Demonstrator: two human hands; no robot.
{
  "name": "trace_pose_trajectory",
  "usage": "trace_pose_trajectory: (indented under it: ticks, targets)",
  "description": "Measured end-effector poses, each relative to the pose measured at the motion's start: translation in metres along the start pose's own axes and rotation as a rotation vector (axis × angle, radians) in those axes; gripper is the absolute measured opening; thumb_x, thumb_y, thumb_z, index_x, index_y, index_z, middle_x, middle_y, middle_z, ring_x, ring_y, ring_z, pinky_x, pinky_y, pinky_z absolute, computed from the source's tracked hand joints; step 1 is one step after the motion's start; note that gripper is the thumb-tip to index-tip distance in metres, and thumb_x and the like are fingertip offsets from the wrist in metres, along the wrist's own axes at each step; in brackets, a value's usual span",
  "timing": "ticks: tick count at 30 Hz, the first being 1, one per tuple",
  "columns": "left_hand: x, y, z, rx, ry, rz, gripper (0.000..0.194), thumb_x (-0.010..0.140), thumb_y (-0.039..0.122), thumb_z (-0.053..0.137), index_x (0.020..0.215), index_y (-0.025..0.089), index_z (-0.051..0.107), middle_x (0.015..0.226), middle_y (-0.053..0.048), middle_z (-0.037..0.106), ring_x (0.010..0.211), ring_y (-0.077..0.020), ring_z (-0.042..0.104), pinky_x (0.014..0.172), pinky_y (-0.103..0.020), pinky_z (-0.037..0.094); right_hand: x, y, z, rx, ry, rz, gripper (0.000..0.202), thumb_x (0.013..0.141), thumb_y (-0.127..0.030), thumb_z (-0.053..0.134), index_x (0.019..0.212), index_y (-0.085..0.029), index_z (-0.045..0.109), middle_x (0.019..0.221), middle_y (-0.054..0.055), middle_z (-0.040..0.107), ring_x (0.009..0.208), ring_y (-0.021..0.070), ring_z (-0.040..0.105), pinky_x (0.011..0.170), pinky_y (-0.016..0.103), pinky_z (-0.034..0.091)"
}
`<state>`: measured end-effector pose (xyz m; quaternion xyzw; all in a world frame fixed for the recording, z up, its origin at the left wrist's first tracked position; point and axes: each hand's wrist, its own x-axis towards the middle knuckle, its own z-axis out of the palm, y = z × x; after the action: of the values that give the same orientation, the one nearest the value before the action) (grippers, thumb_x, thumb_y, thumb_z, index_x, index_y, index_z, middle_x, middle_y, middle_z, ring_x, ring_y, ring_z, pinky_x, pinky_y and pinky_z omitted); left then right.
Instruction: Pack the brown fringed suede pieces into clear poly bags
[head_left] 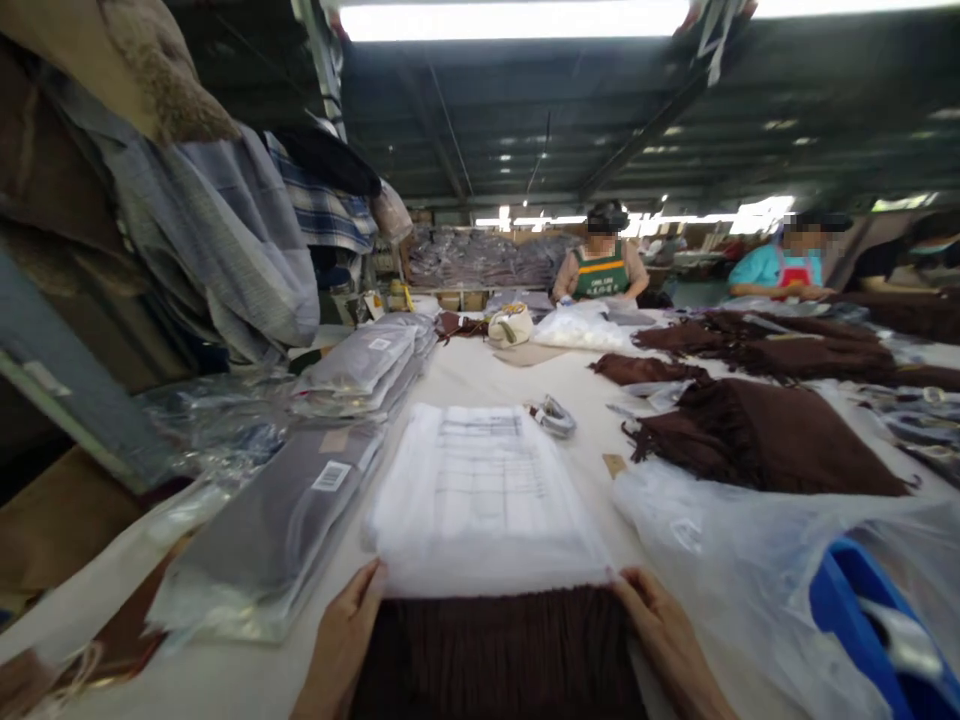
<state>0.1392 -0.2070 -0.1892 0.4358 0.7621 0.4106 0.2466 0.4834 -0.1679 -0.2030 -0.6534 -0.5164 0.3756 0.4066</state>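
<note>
A stack of white, see-through plastic bags (pixel 487 500) with faint printed lines lies in front of me. Dark brown fringed fabric (pixel 495 650) extends from its near edge toward me. My left hand (pixel 351 620) pinches the near left corner of the white plastic, beside the fabric. At the near right corner, my right hand (pixel 660 625) grips the plastic between thumb and fingers.
Bagged grey items (pixel 277 530) lie in piles on the left. Brown scarves (pixel 780 435), loose clear plastic (pixel 697 540) and a blue tape dispenser (pixel 870 610) are on the right. Across the table stands a person in a green apron (pixel 602 270); others are farther right.
</note>
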Motion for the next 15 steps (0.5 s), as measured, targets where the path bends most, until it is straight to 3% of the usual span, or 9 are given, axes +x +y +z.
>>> trace_pose_trajectory:
  ticks: [3,7,12,15]
  targets:
    - [-0.013,0.012,-0.003,-0.022,-0.064,-0.084,0.064,0.070,0.063,0.039,0.107,0.016,0.062,0.114,-0.009,0.065,0.111,-0.0288,0.055,0.101,-0.039,0.037,-0.013,0.000,-0.001,-0.014,0.007,0.055,0.044,0.066,-0.065,0.047,0.065,-0.022,0.054,0.059,-0.001,0.056,0.059,0.0184,0.052,0.059,0.029,0.041]
    - [-0.021,0.004,-0.005,-0.153,-0.074,-0.154,0.056,0.070,0.059,0.047,0.105,0.017,0.062,0.111,-0.009,0.066,0.111,-0.0280,0.054,0.101,-0.038,0.037,-0.029,-0.004,0.003,-0.003,0.042,0.108,0.046,0.067,-0.068,0.045,0.067,-0.022,0.053,0.058,-0.001,0.056,0.058,0.0180,0.053,0.056,0.029,0.041]
    - [-0.035,0.005,-0.004,-0.466,-0.059,-0.317,0.044,0.076,0.048,0.050,0.102,0.015,0.060,0.107,-0.007,0.066,0.103,-0.0217,0.059,0.089,-0.029,0.045,-0.044,-0.008,-0.003,0.073,-0.003,0.235,0.046,0.066,-0.068,0.052,0.075,-0.022,0.053,0.061,-0.002,0.061,0.059,0.0185,0.058,0.054,0.026,0.045]
    - [-0.047,0.014,-0.008,-0.506,-0.066,-0.368,0.042,0.077,0.047,0.050,0.099,0.014,0.060,0.103,-0.008,0.067,0.097,-0.0214,0.062,0.077,-0.027,0.049,-0.047,0.006,-0.012,0.050,-0.103,0.383,0.050,0.063,-0.068,0.056,0.086,-0.024,0.056,0.065,-0.001,0.066,0.062,0.0213,0.063,0.054,0.027,0.049]
